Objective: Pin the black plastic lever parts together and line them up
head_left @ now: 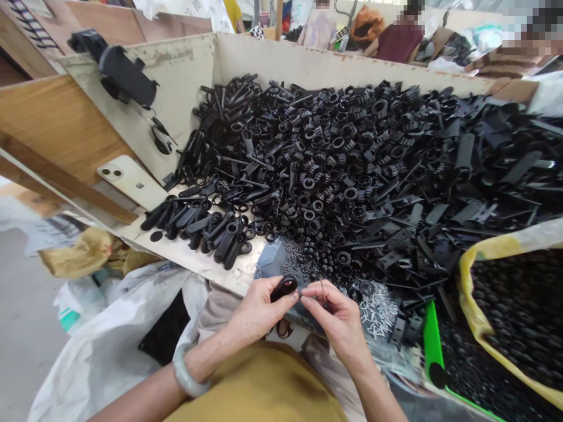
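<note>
My left hand (259, 310), a pale bangle at its wrist, is closed round a black plastic part (284, 287) with a ring-shaped end. Close beside it, my right hand (332, 308) is closed in a pinch near that part. A thin brownish rod (322, 288) sticks up between the right fingers; whatever is at the fingertips is too small to name. Just beyond the hands lie tiny dark pieces (299, 261) and a heap of silver screws (379, 310). To the left, several black handle-like parts (226, 237) lie in a row on the pale board.
A large heap of black plastic parts (316, 146) fills the pale-walled bin (352, 67). A phone (132, 180) leans at the left wall, below a black clamp (127, 76). At right are a yellow-rimmed sack (472, 275) and a green edge (433, 340). Other people are beyond.
</note>
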Tool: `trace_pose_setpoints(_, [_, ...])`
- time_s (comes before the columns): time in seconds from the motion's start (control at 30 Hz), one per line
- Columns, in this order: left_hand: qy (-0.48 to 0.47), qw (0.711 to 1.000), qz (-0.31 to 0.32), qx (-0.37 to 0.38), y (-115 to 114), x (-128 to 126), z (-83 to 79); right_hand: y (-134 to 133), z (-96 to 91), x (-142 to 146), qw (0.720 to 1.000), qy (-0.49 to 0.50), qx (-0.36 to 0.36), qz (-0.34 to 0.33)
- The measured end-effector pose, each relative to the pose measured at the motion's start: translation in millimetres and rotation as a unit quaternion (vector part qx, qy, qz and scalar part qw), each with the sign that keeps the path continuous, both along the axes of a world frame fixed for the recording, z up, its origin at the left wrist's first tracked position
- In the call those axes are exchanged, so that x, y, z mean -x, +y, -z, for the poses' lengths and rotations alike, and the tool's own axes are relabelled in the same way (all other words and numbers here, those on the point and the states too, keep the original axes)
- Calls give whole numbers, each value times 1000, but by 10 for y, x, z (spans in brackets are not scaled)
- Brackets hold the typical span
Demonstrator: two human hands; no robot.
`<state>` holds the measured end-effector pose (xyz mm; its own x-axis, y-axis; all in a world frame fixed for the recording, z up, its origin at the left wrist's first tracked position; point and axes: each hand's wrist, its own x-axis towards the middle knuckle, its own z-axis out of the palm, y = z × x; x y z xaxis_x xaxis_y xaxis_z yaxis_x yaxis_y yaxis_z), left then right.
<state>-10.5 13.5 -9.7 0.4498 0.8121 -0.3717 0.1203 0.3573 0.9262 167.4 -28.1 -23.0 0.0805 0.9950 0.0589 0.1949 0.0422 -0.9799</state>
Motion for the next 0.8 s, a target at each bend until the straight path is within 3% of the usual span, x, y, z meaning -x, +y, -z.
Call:
trace_pose_setpoints(0.27, [53,997,10,-55,2,31,40,-4,-32,7,1000,-9,-7,-13])
trace_pose_setpoints(0.8, [15,1000,0,0,-13,23,63,-26,-27,28,1000,-14,22,4])
